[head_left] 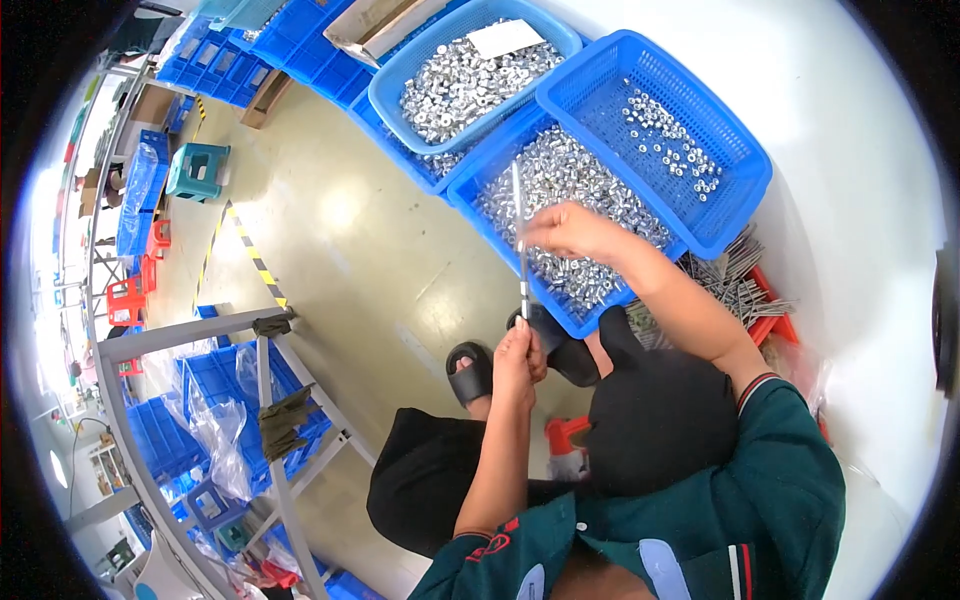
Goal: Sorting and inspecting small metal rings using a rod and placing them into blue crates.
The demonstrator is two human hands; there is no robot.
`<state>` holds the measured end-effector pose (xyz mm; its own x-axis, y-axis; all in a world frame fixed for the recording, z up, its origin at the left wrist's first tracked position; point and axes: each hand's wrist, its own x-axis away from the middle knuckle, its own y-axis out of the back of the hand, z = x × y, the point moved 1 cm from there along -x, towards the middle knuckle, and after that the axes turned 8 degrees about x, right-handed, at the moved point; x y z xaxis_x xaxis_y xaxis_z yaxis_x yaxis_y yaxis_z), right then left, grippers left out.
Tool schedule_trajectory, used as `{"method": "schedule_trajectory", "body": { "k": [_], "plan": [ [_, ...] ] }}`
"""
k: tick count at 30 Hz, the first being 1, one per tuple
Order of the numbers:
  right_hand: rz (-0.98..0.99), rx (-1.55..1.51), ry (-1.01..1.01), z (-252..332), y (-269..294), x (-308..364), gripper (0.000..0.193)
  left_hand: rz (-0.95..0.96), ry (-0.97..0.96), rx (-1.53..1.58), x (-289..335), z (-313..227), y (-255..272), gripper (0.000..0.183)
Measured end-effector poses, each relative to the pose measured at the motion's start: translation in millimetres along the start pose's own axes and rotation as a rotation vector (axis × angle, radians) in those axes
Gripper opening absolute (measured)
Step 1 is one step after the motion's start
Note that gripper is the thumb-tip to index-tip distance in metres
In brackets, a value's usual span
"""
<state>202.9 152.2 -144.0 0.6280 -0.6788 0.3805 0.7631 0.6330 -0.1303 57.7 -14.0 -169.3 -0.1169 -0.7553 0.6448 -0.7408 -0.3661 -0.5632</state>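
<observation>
My left hand (517, 362) is closed around the lower end of a thin metal rod (524, 290), which stands roughly upright in the view. My right hand (572, 232) has its fingers pinched together beside the rod's middle; whatever sits between the fingertips is too small to make out. Beneath the right hand, a blue crate (462, 192) is filled with small silvery metal parts (575, 175). A blue perforated basket (735, 235) rests over the crate's far right side, with scattered small metal parts (655, 115) inside.
A lighter blue basket (385, 105) of metal parts holds a white card (505, 38). Many thin rods (735, 285) lie by a red container (783, 325) at right. A grey metal frame (190, 330) stands left, and a green stool (197, 170) farther off.
</observation>
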Motion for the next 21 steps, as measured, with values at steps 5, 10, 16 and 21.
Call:
{"method": "schedule_trajectory", "body": {
  "k": [5,10,16,21],
  "plan": [
    [-0.191,-0.237,-0.109,-7.0,19.6,-1.9,0.024,-0.113,-0.092,-0.112,-3.6,-11.2,3.0,0.039],
    [-0.148,-0.593,-0.051,-16.5,27.3,-6.2,0.020,-0.159,-0.105,-0.132,-0.4,-0.6,8.7,0.035],
    [-0.031,-0.869,0.094,-24.1,35.8,-10.5,0.013,-0.165,-0.114,-0.232,4.6,4.9,10.0,0.035],
    [-0.031,-1.022,0.036,-20.1,37.5,-14.1,0.021,-0.138,-0.133,-0.283,5.2,8.6,14.2,0.035]
  ]
}}
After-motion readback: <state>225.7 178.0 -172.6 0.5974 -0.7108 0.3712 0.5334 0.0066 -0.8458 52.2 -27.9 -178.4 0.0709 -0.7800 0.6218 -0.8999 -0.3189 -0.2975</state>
